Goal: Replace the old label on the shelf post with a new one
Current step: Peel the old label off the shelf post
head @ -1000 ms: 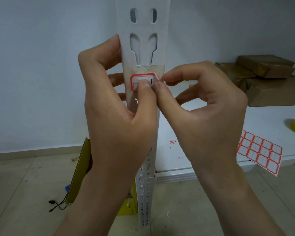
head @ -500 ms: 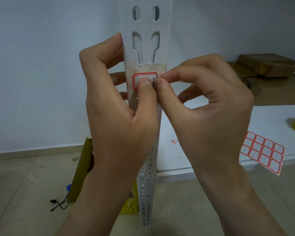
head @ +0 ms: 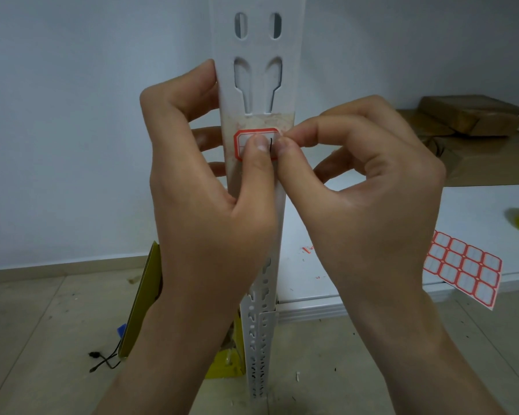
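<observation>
On the front face of the white slotted shelf post (head: 256, 85), over a patch of yellowish residue, sits a red-bordered label (head: 246, 139). The left hand (head: 210, 211) wraps the post, its thumb pressing flat on the label's middle. The right hand (head: 369, 199) pinches the label's right edge between thumb and forefinger. Behind, to the right, a sheet of blank red-bordered labels (head: 465, 269) overhangs the white shelf board (head: 372, 235), where 2 brown cardboard packages (head: 474, 115) also lie.
</observation>
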### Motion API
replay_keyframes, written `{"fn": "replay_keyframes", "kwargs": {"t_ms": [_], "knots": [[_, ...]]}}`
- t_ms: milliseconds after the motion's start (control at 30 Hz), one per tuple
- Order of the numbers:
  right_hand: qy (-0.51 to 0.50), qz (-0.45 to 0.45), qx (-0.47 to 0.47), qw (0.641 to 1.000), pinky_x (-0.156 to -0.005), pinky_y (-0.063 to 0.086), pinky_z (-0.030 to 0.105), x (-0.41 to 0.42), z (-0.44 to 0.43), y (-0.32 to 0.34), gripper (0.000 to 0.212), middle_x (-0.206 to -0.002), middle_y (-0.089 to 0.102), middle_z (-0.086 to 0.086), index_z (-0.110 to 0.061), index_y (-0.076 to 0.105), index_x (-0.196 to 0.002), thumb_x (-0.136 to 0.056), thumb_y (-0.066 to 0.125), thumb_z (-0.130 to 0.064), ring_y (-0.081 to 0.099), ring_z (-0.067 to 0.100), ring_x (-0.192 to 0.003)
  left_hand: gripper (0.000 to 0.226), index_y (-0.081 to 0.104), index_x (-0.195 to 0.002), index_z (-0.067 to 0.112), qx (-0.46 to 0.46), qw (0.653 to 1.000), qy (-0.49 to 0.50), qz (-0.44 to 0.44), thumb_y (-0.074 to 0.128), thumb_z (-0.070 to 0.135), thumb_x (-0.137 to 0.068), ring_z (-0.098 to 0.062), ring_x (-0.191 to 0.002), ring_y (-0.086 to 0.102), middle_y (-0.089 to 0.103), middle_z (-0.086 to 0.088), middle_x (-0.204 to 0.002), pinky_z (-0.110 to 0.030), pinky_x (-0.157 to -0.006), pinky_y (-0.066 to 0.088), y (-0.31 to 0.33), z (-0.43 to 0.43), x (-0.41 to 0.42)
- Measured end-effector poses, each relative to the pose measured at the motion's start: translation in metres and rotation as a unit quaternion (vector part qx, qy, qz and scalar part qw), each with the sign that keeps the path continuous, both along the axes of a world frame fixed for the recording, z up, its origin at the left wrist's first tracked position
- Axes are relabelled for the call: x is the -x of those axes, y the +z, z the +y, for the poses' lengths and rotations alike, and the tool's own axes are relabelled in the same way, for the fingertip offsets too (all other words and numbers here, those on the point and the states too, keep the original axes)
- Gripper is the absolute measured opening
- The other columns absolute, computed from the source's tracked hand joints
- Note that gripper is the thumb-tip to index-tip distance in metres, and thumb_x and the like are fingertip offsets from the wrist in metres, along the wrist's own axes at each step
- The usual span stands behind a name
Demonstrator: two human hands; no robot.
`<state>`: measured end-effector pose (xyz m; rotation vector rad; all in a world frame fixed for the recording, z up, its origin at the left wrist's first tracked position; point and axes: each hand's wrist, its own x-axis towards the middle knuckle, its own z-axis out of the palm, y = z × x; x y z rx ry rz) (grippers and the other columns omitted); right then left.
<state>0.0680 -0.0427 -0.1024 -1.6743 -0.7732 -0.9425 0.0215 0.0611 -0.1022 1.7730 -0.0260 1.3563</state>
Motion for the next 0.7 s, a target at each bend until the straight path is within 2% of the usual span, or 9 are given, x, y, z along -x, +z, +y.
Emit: {"fn": "replay_keyframes", "kwargs": {"t_ms": [233, 433, 600, 700], "knots": [[0.005, 0.006, -0.002, 1.000, -0.056, 0.051, 0.028, 0.0002, -0.0009, 0.0002, 0.006, -0.086, 0.062, -0.008, -0.016, 0.077, -0.085, -0.090, 0.078, -0.019, 0.060, 0.021, -0.066, 0.044, 0.041, -0.134, 0.014, -0.006, 1.000, 0.004, -0.001, 0.062, 0.011, -0.096, -0.011, -0.107, 0.068, 0.056, 0.008, -0.127, -0.019, -0.076, 0.056, -0.0002, -0.0019, 0.0006], [0.009, 0.006, -0.005, 1.000, -0.056, 0.050, 0.027, 0.0003, 0.0002, -0.0004, 0.006, -0.085, 0.062, -0.007, -0.015, 0.077, -0.084, -0.089, 0.079, -0.017, 0.060, 0.019, -0.064, 0.045, 0.042, -0.135, 0.009, -0.015, 1.000, 0.013, -0.003, 0.062, 0.012, -0.096, -0.015, -0.108, 0.068, 0.057, 0.005, -0.127, -0.024, -0.077, 0.059, -0.0015, -0.0003, -0.0012], [0.005, 0.002, -0.001, 1.000, -0.056, 0.050, 0.026, 0.0003, -0.0003, 0.0002, 0.005, -0.085, 0.064, -0.006, -0.016, 0.077, -0.085, -0.090, 0.079, -0.018, 0.060, 0.018, -0.064, 0.045, 0.042, -0.136, 0.006, -0.009, 1.000, 0.016, -0.004, 0.062, 0.011, -0.095, -0.020, -0.109, 0.068, 0.058, 0.001, -0.130, -0.033, -0.078, 0.061, -0.0024, -0.0009, -0.0008], [0.006, 0.003, -0.002, 1.000, -0.055, 0.050, 0.027, 0.0006, -0.0001, 0.0000, 0.006, -0.085, 0.064, -0.005, -0.016, 0.077, -0.084, -0.089, 0.079, -0.018, 0.060, 0.019, -0.063, 0.044, 0.042, -0.134, 0.009, -0.009, 1.000, 0.015, 0.002, 0.062, 0.010, -0.095, -0.018, -0.108, 0.068, 0.058, -0.001, -0.130, -0.032, -0.078, 0.061, -0.0010, -0.0016, -0.0005]]}}
